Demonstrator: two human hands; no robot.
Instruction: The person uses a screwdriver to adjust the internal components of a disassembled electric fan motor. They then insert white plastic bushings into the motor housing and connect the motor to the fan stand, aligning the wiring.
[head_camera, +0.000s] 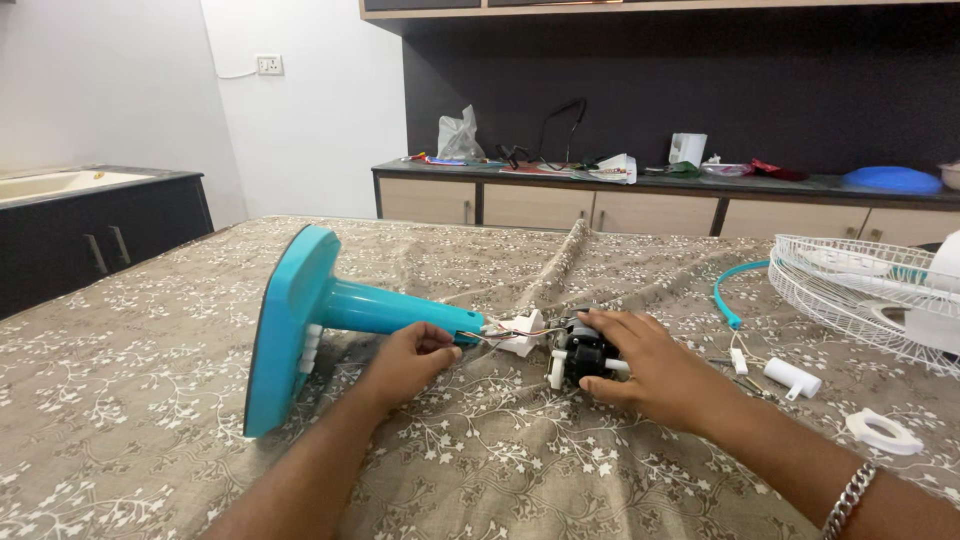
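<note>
The teal fan stand (330, 310) lies on its side on the patterned bedcover (150, 400), with its wide flat base at 9 o'clock and its narrow neck pointing to 3 o'clock; from the neck some thin wires (478, 334) run to a small white plastic part (520, 333) and then to the black fan motor (585, 355), which sits near the middle of the bed. The stand looks stiff and light, probably hollow plastic, with a smooth surface that may slip; I judge the neck to be the best place to grip it; the motor seems heavier and compact, and it is safer to take it by its body, because the wires look thin and easy to tear.

The left hand (408, 358) is nearly closed; its fingers curl at the end of the neck, and thumb and fingertips seem to pinch the wires there. The right hand (650, 370) is half open and lies over the motor from 3 o'clock; the fingers are spread on its top and press it down rather than lift it.

At 3 o'clock, well apart, are a white wire grille (850, 290), a teal ring (730, 290), a small white cylinder (790, 377) and a white ring (883, 431).
</note>
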